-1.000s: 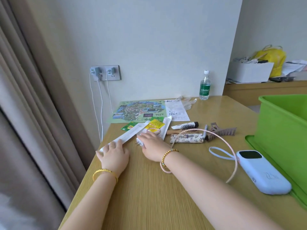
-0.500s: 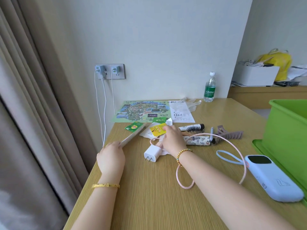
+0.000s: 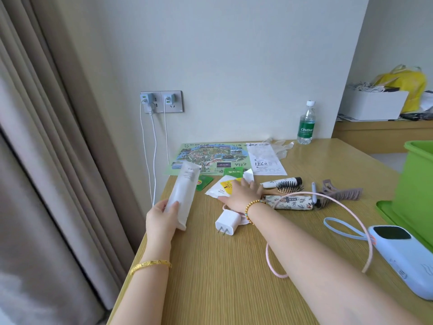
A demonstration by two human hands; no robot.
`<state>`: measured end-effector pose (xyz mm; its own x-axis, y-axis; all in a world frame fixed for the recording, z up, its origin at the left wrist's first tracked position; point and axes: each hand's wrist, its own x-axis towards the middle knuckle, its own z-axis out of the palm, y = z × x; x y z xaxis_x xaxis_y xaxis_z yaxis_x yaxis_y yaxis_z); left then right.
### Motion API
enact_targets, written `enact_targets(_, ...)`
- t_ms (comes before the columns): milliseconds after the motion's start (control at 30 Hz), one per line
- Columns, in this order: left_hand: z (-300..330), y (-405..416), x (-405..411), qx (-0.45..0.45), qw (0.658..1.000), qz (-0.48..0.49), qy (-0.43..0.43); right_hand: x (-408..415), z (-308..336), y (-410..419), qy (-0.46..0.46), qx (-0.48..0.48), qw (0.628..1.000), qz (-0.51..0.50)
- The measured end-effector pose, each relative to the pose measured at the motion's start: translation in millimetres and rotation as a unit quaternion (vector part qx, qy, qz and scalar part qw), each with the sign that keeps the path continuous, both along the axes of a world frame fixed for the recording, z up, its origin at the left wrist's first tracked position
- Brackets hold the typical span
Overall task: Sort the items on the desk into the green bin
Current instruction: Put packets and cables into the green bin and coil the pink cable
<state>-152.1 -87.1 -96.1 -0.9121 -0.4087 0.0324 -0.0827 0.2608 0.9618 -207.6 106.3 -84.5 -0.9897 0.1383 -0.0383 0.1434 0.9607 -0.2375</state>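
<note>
The tall green plastic bin [image 3: 416,184] is cut off by the right edge. The pale blue rounded gadget [image 3: 405,259] runs off too. The right hand [image 3: 239,195] hides part of the yellow-and-white paper packet [image 3: 222,187].

The left hand [image 3: 161,219] is curled closed and raised, while the right hand [image 3: 239,195] reaches forward, palm down, fingers spread.

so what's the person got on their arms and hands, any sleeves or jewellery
No sleeves show: both forearms are bare, and no rings or gloves can be seen. The left wrist carries a flat, patterned gold bangle below the left hand. The right wrist wears a bracelet of round gold beads with a few turquoise ones, just behind the right hand.
</note>
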Motion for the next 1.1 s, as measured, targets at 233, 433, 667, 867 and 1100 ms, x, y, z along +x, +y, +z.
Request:
enact_targets(233, 3, 2, 2, 0.020, 1.000, -0.012, -0.004, 17, 11, -13, 0.097, 0.140, 0.983, 0.067)
enact_targets(433, 6, 2, 7, 0.024, 0.999, -0.046, 0.006, 42, 25, 11, 0.241, -0.153, 0.958, 0.033)
enact_targets(667, 35, 54, 38, 0.074, 0.994, -0.067, 0.054, 94, 83, 51, 0.198, -0.384, 0.902, 0.019)
enact_targets(867, 103, 160, 72, 0.133, 0.965, -0.189, 0.124, 155, 130, 129, 0.355, -0.227, 0.905, -0.053)
enact_targets(1100, 169, 305, 151, 0.139, 0.896, -0.410, 0.094, 235, 169, 246, 0.435, -0.187, 0.858, -0.199)
